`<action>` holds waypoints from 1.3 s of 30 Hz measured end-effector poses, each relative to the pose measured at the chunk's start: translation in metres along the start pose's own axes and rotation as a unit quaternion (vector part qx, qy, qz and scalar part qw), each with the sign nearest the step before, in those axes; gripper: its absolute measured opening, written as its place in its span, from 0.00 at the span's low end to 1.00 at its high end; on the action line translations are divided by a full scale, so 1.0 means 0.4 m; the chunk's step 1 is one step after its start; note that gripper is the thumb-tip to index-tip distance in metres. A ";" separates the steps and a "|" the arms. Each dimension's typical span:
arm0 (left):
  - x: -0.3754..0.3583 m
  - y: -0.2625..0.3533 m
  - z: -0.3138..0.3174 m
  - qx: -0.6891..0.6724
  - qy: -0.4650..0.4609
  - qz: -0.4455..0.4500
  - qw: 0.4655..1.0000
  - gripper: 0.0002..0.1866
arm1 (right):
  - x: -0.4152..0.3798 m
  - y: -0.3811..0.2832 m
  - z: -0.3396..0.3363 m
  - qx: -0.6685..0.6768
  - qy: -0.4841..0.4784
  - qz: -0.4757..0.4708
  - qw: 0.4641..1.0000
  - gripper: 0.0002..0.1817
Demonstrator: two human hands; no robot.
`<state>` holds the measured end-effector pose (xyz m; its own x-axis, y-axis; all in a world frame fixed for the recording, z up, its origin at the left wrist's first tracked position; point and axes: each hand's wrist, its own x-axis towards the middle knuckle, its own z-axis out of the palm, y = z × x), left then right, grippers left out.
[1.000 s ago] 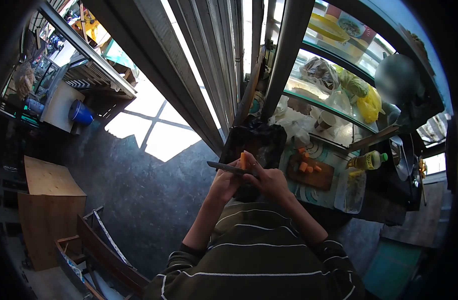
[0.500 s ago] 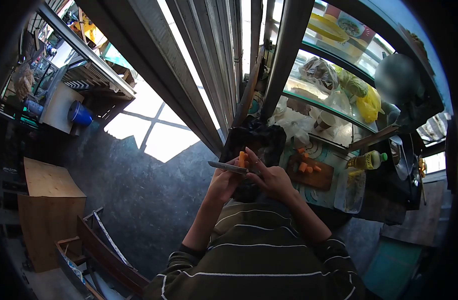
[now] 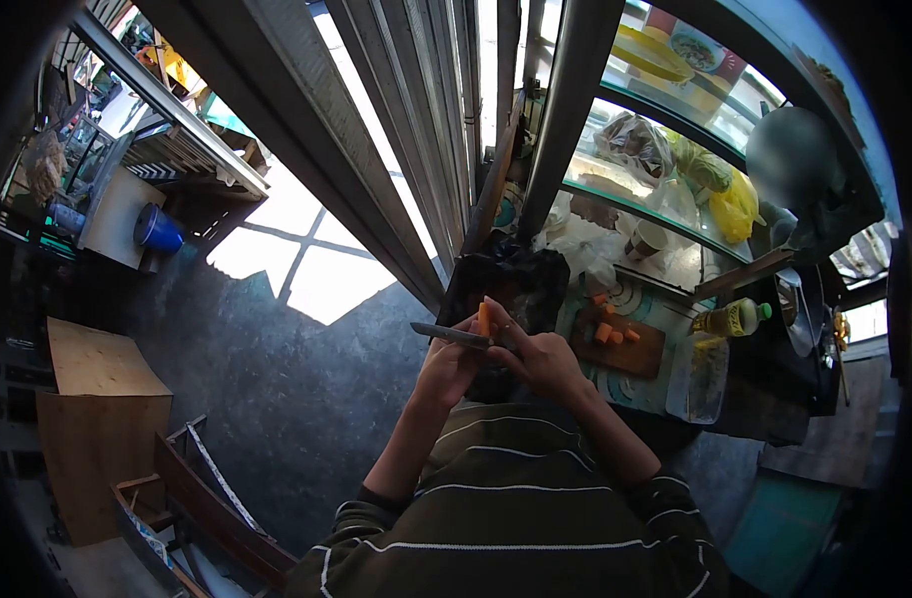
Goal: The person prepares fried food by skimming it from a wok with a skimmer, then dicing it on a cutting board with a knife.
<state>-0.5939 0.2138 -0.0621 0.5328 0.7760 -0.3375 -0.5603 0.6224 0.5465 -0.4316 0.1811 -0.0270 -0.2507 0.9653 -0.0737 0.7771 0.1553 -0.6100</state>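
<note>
In front of my body, my left hand [image 3: 447, 373] is closed around an orange carrot piece [image 3: 484, 320], which stands nearly upright. My right hand [image 3: 544, 360] grips a knife [image 3: 446, 333]; its grey blade points left and crosses the carrot near its lower part. The handle is hidden by my fingers. Both hands are close together above a black plastic bag [image 3: 516, 269]. More carrot pieces [image 3: 606, 332] lie to the right on a brown wooden cutting board [image 3: 643, 361].
Beside the board are a clear plastic container [image 3: 697, 384] and an oil bottle [image 3: 730, 320]. A glass display case [image 3: 655, 214] holds bagged food above the counter. Metal shutter panels [image 3: 376, 130] rise ahead. A wooden bench [image 3: 217, 508] stands at lower left.
My right fingers have shifted slightly closer around the carrot, and the knife has moved a little to the left. The surroundings look the same.
</note>
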 end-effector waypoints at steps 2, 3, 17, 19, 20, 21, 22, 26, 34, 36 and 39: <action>0.000 -0.002 -0.001 -0.002 0.004 -0.001 1.000 0.18 | -0.001 -0.002 0.004 0.011 0.022 -0.005 1.000 0.34; 0.000 0.000 0.001 -0.007 0.002 0.001 1.000 0.16 | -0.001 -0.003 0.007 0.010 0.022 -0.005 1.000 0.34; -0.014 -0.008 -0.003 -0.021 0.000 -0.004 1.000 0.12 | -0.001 -0.001 -0.001 0.008 0.009 0.023 1.000 0.29; -0.018 -0.016 0.002 0.007 -0.003 0.006 1.000 0.14 | 0.004 0.009 0.011 0.027 0.038 0.006 0.999 0.27; -0.019 -0.014 -0.003 0.008 -0.002 0.007 1.000 0.14 | 0.007 0.011 0.016 0.045 0.067 -0.013 0.997 0.26; -0.019 -0.010 -0.012 -0.001 -0.017 -0.002 1.000 0.14 | 0.007 0.012 0.015 0.046 0.067 -0.014 0.997 0.26; -0.018 -0.005 -0.011 -0.010 -0.034 -0.010 0.999 0.14 | 0.004 0.014 0.010 0.057 0.061 -0.014 0.996 0.26; -0.019 0.008 0.007 -0.021 -0.011 -0.008 1.000 0.13 | -0.007 0.006 -0.010 0.092 0.016 0.009 0.996 0.25; -0.019 0.010 -0.019 -0.010 -0.010 -0.011 1.000 0.11 | 0.022 0.023 0.019 0.061 0.029 -0.012 0.998 0.24; -0.023 0.015 -0.009 0.000 0.001 -0.010 1.000 0.12 | 0.025 0.022 0.022 0.061 0.026 -0.008 0.998 0.24; -0.029 0.024 0.006 0.012 0.016 -0.008 1.000 0.12 | 0.031 0.004 0.035 0.130 0.070 -0.023 0.989 0.22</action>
<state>-0.6041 0.2104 -0.0509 0.5209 0.7693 -0.3700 -0.5359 0.6321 0.5597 -0.4416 0.1905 -0.0401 -0.1859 0.9809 0.0579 0.5869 0.1581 -0.7941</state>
